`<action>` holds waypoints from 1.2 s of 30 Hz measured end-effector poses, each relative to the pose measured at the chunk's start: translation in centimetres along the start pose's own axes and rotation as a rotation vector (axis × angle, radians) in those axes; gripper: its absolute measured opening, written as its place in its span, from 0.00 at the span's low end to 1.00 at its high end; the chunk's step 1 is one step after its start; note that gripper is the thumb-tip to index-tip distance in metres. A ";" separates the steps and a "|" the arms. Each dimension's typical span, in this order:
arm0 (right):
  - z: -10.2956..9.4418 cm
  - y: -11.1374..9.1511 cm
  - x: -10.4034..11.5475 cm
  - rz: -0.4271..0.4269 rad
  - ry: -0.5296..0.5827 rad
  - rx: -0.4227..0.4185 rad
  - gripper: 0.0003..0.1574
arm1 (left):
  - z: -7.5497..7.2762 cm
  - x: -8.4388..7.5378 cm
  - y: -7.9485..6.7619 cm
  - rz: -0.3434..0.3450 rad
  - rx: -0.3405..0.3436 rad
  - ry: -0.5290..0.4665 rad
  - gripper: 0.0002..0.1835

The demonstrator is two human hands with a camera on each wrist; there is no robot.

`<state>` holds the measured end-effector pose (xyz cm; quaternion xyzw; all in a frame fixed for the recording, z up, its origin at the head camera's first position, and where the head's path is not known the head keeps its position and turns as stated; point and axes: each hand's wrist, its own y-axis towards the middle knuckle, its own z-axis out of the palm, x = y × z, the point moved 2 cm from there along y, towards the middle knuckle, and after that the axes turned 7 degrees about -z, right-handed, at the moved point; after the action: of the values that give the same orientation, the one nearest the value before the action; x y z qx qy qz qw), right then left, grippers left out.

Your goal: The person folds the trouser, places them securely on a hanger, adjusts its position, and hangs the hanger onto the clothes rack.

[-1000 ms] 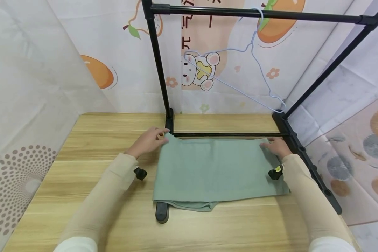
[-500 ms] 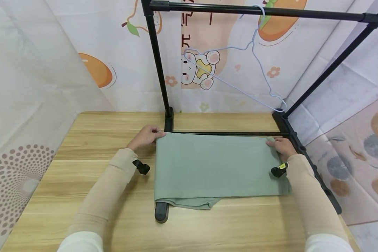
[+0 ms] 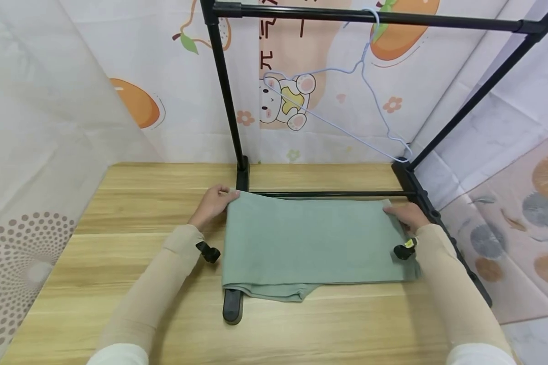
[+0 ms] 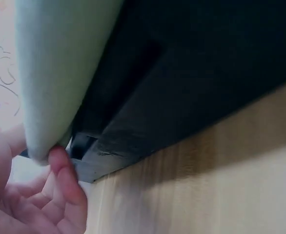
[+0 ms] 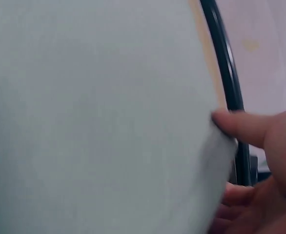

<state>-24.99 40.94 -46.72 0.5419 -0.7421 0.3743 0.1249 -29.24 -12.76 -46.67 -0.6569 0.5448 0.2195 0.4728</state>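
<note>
Folded sage-green trousers (image 3: 310, 243) lie lengthwise over the base of a black rack, a pointed crotch fold sticking out at the lower left. At their upper left corner, my left hand (image 3: 211, 204) pinches the cloth between thumb and fingers. The left wrist view shows the folded edge (image 4: 60, 83) between those fingers (image 4: 67, 178). My right hand (image 3: 408, 215) grips the upper right corner, thumb on top. In the right wrist view, the thumb (image 5: 245, 126) presses the edge with the other fingers curled underneath, partly hidden by the cloth.
The rack's low crossbar (image 3: 329, 194) runs just behind the trousers. From its upper rail (image 3: 292, 14) hangs a pale blue wire hanger (image 3: 329, 70). A rack foot (image 3: 233, 306) pokes out below the cloth; another foot (image 3: 438, 223) stands beside my right arm. Patterned curtains (image 3: 178, 116) enclose the wooden table (image 3: 132, 213).
My left hand has drawn the upper left corner of the trousers outward to the left. The right hand has shifted slightly right, and the cloth lies smoother.
</note>
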 end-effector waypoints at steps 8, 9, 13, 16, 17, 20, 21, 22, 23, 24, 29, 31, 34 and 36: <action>-0.2 -2.3 -2.3 -0.046 0.058 0.270 0.49 | 0.0 0.6 -1.5 -0.004 0.084 0.002 0.23; -0.2 -2.5 -2.5 -0.064 0.061 0.296 0.49 | 0.0 0.6 -1.6 0.002 0.087 0.014 0.22; -0.5 -3.0 -3.0 -0.090 0.104 0.366 0.48 | 0.0 0.7 -2.0 -0.038 0.158 -0.058 0.16; -0.8 -3.4 -3.2 -0.091 0.115 0.409 0.42 | 0.0 1.0 -2.3 -0.087 0.247 -0.131 0.13; -0.9 -3.5 -3.3 -0.082 0.114 0.421 0.39 | -0.1 1.1 -2.4 -0.100 0.269 -0.145 0.12; -1.1 -3.6 -3.2 -0.057 0.073 0.449 0.32 | -0.3 1.3 -2.5 -0.107 0.294 -0.109 0.13; -1.1 -3.5 -3.1 -0.043 0.049 0.448 0.31 | -0.4 1.3 -2.5 -0.097 0.287 -0.084 0.13; -1.2 -3.4 -2.9 -0.039 0.019 0.449 0.32 | -0.4 1.3 -2.4 -0.082 0.276 -0.057 0.13; -1.3 -3.2 -2.7 -0.039 -0.012 0.439 0.35 | -0.5 1.1 -2.3 -0.059 0.255 -0.025 0.14; -1.4 -3.0 -2.4 -0.051 -0.047 0.417 0.39 | -0.6 0.9 -2.1 -0.023 0.234 0.009 0.16; -1.4 -1.3 0.0 -0.211 -0.223 0.257 0.58 | -0.8 -0.5 -1.1 0.179 0.094 0.191 0.25; -1.0 -0.7 0.8 -0.273 -0.271 0.198 0.55 | -0.6 -1.0 -0.7 0.250 0.075 0.273 0.23; -0.4 0.1 1.4 -0.332 -0.286 0.119 0.42 | -0.3 -1.5 -0.3 0.318 0.059 0.381 0.17; -0.2 0.4 1.4 -0.355 -0.273 0.071 0.32 | -0.1 -1.6 -0.2 0.346 0.051 0.421 0.14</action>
<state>-25.93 40.12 -45.88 0.7136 -0.6315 0.2956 0.0678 -29.61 -12.05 -45.29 -0.5732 0.7406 0.1416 0.3208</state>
